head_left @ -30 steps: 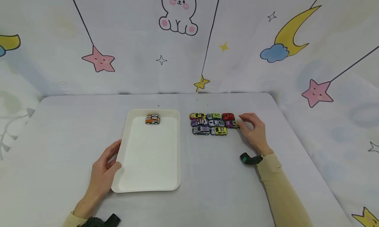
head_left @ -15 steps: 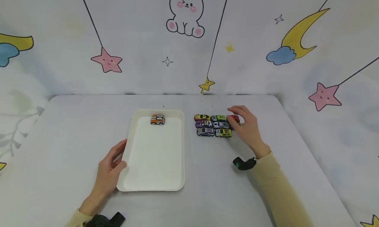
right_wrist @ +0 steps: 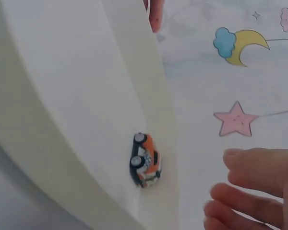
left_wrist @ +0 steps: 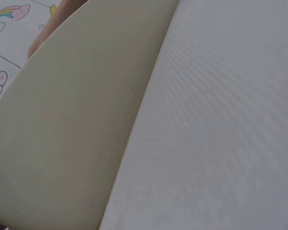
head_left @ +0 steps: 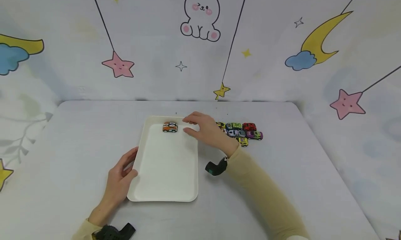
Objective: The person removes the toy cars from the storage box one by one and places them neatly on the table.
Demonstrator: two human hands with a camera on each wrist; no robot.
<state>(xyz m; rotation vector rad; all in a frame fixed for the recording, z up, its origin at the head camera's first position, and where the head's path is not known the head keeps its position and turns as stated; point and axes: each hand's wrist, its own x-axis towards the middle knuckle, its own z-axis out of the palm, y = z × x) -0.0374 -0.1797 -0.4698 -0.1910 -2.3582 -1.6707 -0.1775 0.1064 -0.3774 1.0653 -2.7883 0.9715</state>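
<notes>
My left hand (head_left: 117, 182) grips the left edge of a white rectangular tray (head_left: 163, 194), its thumb at the rim. A blank side of the tray (left_wrist: 72, 120) fills much of the left wrist view. Over the tray's far right corner hovers my right hand (head_left: 208, 128), thumb and fingers apart, nothing between them. Inside the tray, by its far end, stands an orange and white toy car (head_left: 170, 127); the right wrist view shows this car (right_wrist: 145, 160) left of the right hand (right_wrist: 254, 191).
Several toy cars sit grouped right of the tray, among them a red car (head_left: 249, 127), a green car (head_left: 234, 126) and a purple and green car (head_left: 254, 135). My right hand and wrist cover part of the group. A patterned cloth backdrop (head_left: 150, 76) rises behind the table.
My right hand has moved left from the grouped cars to above the tray, carrying no car. The left hand stays on the tray's edge. The head view has shifted slightly.
</notes>
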